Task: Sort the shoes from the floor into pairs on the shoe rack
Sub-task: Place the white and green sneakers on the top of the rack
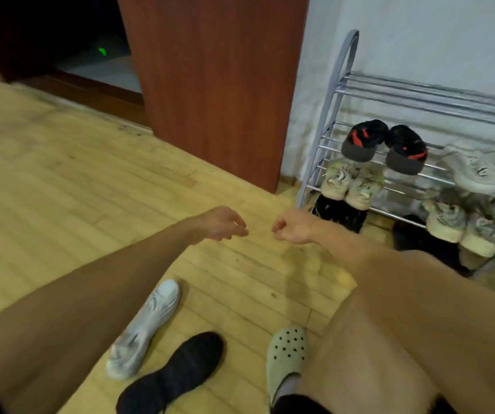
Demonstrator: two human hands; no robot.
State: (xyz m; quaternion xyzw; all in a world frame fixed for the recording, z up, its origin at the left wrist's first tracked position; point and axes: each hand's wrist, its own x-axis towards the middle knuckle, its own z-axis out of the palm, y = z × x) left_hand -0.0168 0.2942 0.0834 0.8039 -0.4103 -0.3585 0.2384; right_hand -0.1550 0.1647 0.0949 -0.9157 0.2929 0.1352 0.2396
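A metal shoe rack (350,85) stands against the white wall at the right. On it sit a black-and-red pair (385,147), a cream sneaker pair (352,182), white sneakers (476,173) and another pale pair (461,227). Black shoes (340,213) rest at its bottom. On the floor near me lie a white sneaker (146,327) and a black sneaker (174,375). My left hand (222,224) hovers over the floor, empty, fingers loosely curled and apart. My right hand (292,227) is beside it, curled closed and holding nothing.
A brown wooden door (213,82) stands open left of the rack, with a dark doorway (61,34) behind it. A pale clog (286,357) is worn on a foot at the bottom. My bare knee (404,339) fills the lower right. The floor is light wooden boards.
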